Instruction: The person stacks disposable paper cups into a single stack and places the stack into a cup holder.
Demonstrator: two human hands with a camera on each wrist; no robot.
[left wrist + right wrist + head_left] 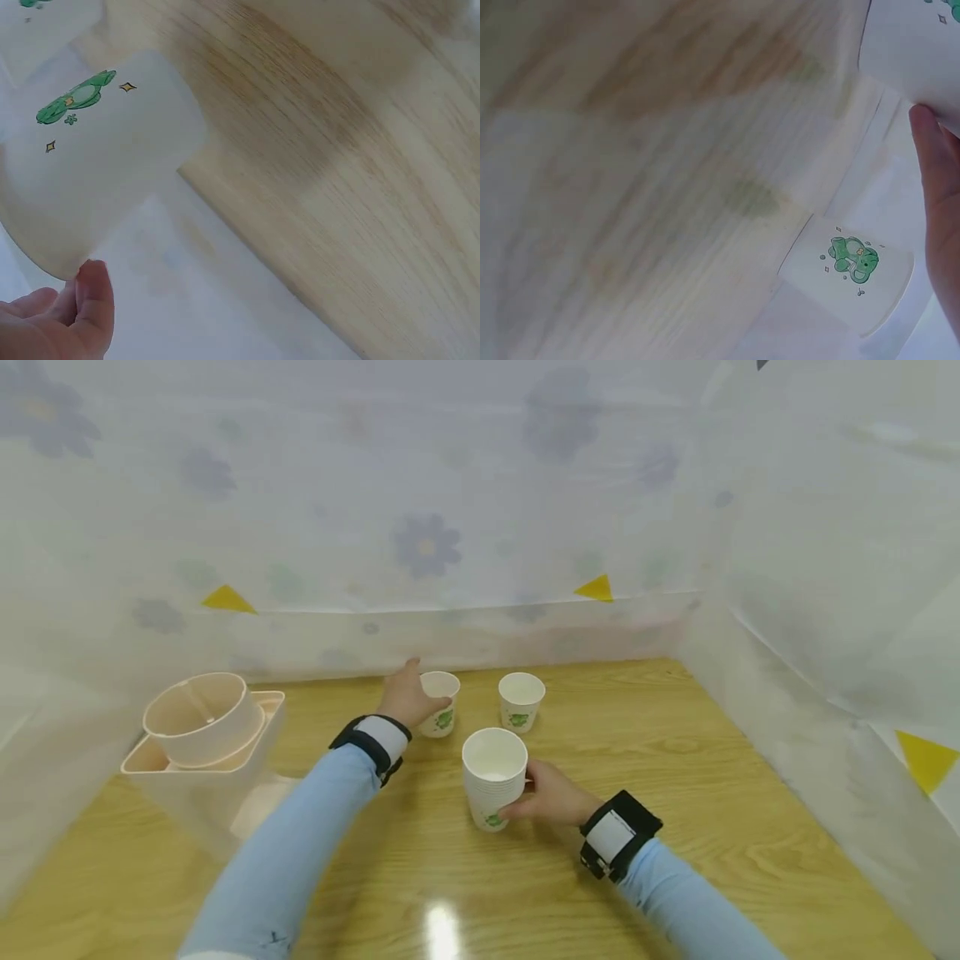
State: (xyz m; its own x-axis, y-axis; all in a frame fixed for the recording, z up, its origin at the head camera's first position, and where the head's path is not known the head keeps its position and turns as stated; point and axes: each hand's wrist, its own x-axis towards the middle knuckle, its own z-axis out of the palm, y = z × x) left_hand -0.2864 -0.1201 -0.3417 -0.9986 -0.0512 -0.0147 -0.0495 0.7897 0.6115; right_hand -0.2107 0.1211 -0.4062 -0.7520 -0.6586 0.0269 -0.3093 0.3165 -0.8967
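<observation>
My left hand (407,696) is at the left paper cup (441,683), which stands upright on the table. Its thumb lies across the cup's front, and in the left wrist view curled fingertips (94,281) touch the rim of that cup (112,157). With my right hand (555,795) I grip a stack of nested white paper cups (491,789) from its right side, mouths up. Behind the stack, another single paper cup (521,700) stands upright, apart from both hands. The cups carry green cartoon prints. The right fingers behind the stack are partly hidden.
A beige container with a round open tub (198,735) on top stands to the left, beside the left forearm. Whitish floral sheeting (480,635) borders the wooden table (637,743) at the back and sides, with yellow triangles (596,588) on it.
</observation>
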